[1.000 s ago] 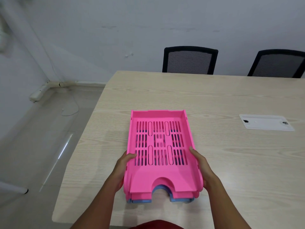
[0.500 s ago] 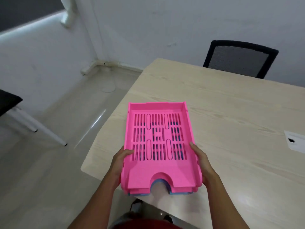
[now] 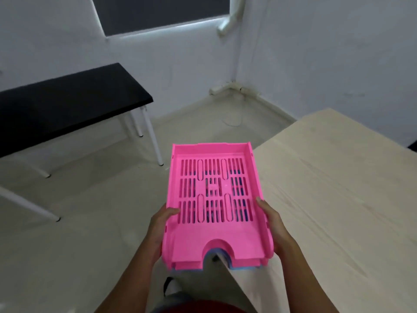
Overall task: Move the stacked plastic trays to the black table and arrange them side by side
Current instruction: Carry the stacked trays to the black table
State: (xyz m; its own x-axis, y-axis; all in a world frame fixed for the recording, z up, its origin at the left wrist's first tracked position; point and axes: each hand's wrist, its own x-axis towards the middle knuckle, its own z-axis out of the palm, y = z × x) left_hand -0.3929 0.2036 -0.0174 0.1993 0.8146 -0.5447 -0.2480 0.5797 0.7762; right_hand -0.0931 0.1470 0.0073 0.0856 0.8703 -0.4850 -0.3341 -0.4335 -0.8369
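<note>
Hands [image 3: 159, 231] [image 3: 274, 227] clasp tray stack [image 3: 214, 206] sides, thumbs seemingly inside.

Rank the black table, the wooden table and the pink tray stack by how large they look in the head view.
1. wooden table, cut off by the frame
2. black table, also cut off
3. pink tray stack, though nearness to the camera enlarges it

The two tables look close in size, so their order is unsure.

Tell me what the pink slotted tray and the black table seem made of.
Pink slotted tray: moulded plastic by its look, smooth with a slight sheen, and cut slots. Black table: matte dark top, probably laminated board, on white legs that look like painted metal tubes.
</note>
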